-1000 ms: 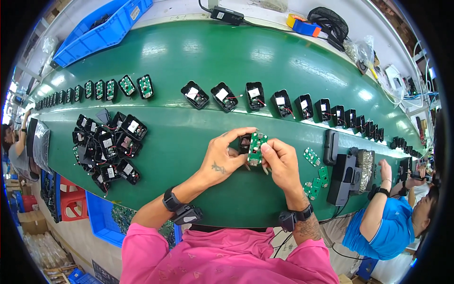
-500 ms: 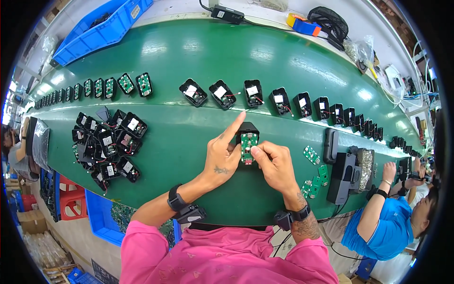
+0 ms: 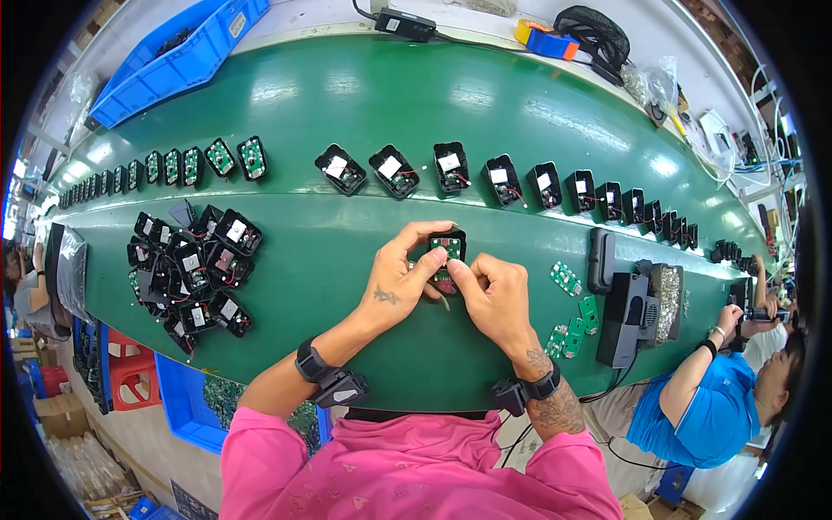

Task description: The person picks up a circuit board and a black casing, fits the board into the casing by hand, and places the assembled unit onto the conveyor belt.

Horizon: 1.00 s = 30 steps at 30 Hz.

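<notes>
Close in front of me, a small black plastic housing (image 3: pixel 458 233) is held upright between my hands, with a green circuit board (image 3: pixel 447 248) at its open face. My left hand (image 3: pixel 390 282) wraps the housing's left side, its index finger bent across the top and its thumb on the board. From the right, my right hand (image 3: pixel 497 296) is closed, its thumb tip against the board's lower part; its other fingertips are hidden. Whether the board is fully seated inside cannot be seen.
Open black housings (image 3: pixel 451 166) with white patches and thin wires stand in a row beyond my hands. Board-fitted housings (image 3: pixel 251 159) line the far left. Left lies a housing pile (image 3: pixel 192 260); right are loose boards (image 3: pixel 566 279) and a grey-black device (image 3: pixel 620 321). A co-worker (image 3: pixel 706 403) sits right.
My left index finger, stretched out before, is now bent over the housing's top, and my left thumb has come onto the board. My right thumb still presses on the board.
</notes>
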{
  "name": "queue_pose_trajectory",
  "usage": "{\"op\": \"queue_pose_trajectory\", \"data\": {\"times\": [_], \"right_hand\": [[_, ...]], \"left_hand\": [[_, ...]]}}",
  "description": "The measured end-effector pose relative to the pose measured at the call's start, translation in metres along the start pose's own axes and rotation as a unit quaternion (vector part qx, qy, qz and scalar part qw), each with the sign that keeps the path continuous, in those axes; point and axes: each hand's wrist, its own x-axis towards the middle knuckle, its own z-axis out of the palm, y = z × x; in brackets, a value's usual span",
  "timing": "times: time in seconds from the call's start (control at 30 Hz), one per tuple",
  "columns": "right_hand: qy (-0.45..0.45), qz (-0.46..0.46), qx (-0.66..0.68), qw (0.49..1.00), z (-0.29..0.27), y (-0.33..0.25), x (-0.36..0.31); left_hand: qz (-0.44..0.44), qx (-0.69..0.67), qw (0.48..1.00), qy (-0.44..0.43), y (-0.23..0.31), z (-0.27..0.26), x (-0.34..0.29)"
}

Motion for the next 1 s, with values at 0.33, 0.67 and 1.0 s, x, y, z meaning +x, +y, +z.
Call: {"op": "queue_pose_trajectory", "data": {"times": [0.33,0.67,1.0], "right_hand": [[-0.049,0.005,0.085,0.995,0.001,0.007,0.004],[-0.021,-0.039,0.041,0.998,0.009,0.010,0.000],[-0.049,0.005,0.079,0.996,0.004,0.008,0.000]], "left_hand": [[-0.052,0.008,0.999,0.012,0.002,0.002,0.001],[-0.038,0.054,0.998,0.016,0.000,0.008,0.000],[-0.033,0.044,0.997,0.053,0.000,0.013,0.000]]}}
